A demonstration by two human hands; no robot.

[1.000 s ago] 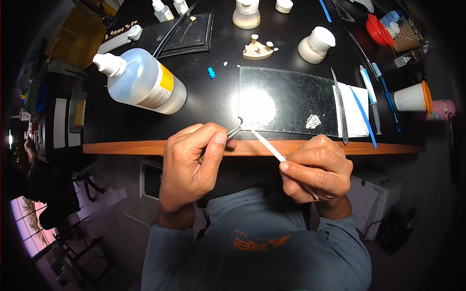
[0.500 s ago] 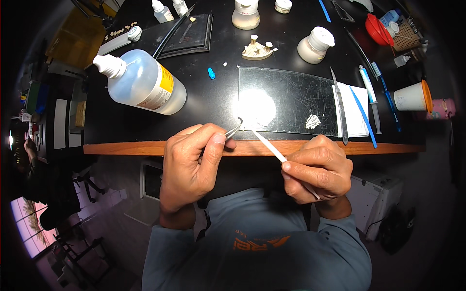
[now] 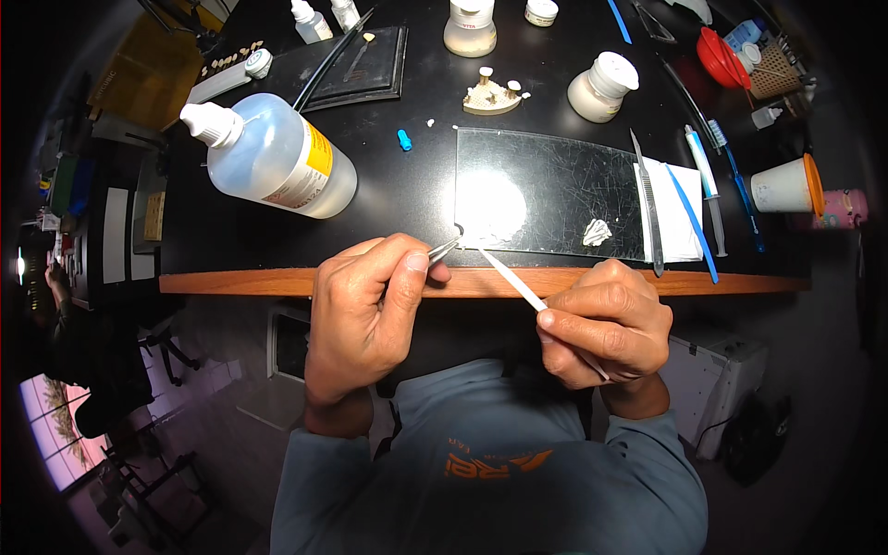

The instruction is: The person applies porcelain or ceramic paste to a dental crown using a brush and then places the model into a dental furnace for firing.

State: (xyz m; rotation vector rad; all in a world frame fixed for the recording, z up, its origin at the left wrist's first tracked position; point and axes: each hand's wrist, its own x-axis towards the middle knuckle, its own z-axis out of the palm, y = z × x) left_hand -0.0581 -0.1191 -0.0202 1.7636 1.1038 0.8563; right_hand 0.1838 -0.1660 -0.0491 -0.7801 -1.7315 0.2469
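Observation:
My left hand [image 3: 370, 296] pinches a pair of metal tweezers [image 3: 445, 248], whose tips hold a tiny dark-edged piece [image 3: 459, 232] too small to name. Between the fingers of my right hand [image 3: 606, 324] is a slim white stick [image 3: 513, 281], its tip slanting up toward the tweezers and close to that piece. Both tips are over the near left edge of a scratched glass slab [image 3: 573, 190], where a lamp makes a bright glare. A lump of white paste [image 3: 597, 232] lies on the slab's right part.
A large squeeze bottle [image 3: 277, 162] stands left. Behind the slab are a dental model [image 3: 492, 95] and lidded jars [image 3: 601, 88]. To the right, a metal instrument [image 3: 647, 203] and blue stick [image 3: 692, 222] lie on white paper [image 3: 680, 242]. The table's wooden edge [image 3: 240, 283] runs nearest me.
Almost nothing differs. Both hands keep their places and their grips, and the view has shifted very slightly.

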